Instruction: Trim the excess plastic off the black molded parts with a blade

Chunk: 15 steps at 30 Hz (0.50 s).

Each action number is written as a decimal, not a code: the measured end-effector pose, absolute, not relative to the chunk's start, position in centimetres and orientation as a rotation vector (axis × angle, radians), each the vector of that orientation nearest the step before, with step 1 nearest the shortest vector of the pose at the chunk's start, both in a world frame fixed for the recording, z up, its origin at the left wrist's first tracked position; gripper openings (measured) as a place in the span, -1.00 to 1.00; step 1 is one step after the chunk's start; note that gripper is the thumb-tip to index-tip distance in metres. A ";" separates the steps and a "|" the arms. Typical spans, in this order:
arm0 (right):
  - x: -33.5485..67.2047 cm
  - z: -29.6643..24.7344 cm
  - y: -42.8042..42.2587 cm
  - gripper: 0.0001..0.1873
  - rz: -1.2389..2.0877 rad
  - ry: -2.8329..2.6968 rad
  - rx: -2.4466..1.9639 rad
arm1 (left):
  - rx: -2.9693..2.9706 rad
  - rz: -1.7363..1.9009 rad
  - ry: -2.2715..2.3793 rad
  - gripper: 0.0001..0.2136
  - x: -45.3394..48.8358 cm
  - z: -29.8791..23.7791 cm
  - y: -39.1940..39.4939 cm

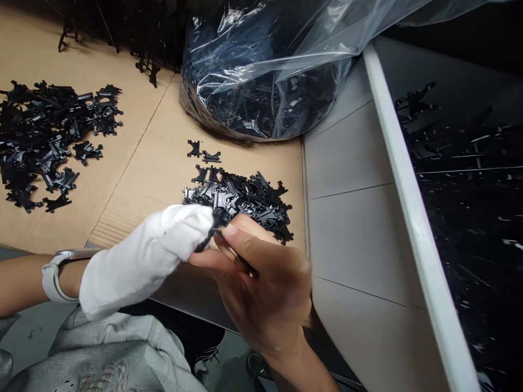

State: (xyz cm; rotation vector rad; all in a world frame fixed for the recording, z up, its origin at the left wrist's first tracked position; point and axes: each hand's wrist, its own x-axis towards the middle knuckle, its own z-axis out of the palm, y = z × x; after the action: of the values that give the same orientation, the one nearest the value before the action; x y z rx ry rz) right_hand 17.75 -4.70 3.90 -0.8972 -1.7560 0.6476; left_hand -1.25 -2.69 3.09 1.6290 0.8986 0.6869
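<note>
My left hand (163, 247), in a white glove, is closed on a small black plastic part (219, 216). My bare right hand (267, 272) meets it there, thumb and fingers pinched at the part's near side. A thin dark object (245, 263) shows between the right fingers; its kind is mostly hidden. Just beyond both hands lies a pile of black plastic parts (245, 198), flat pieces with notched ends. Two loose parts (211, 157) rest a little farther off on the cardboard-covered table (137, 188).
A clear plastic bag (265, 103) full of black parts stands at the back. Another heap of parts (44, 136) is at left. On the right rises a grey panel wall (355, 218) with a pale edge, and more black parts (469, 218) lie beyond it.
</note>
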 end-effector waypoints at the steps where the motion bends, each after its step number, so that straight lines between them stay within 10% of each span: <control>1: 17.7 3.9 -4.7 -0.73 0.648 -1.760 -0.904 | 1.620 0.678 0.912 -0.59 -1.1 3.1 -2.7; 15: 17.4 4.3 -4.5 -0.71 0.555 -1.834 -0.918 | 1.628 0.718 0.862 -0.57 -1.8 1.1 -4.1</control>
State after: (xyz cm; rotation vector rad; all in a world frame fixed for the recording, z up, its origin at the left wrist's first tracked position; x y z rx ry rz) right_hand 17.43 -4.52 4.30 -0.9177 -1.8340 0.5551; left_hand -1.78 -4.07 1.12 1.6280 0.8617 0.7180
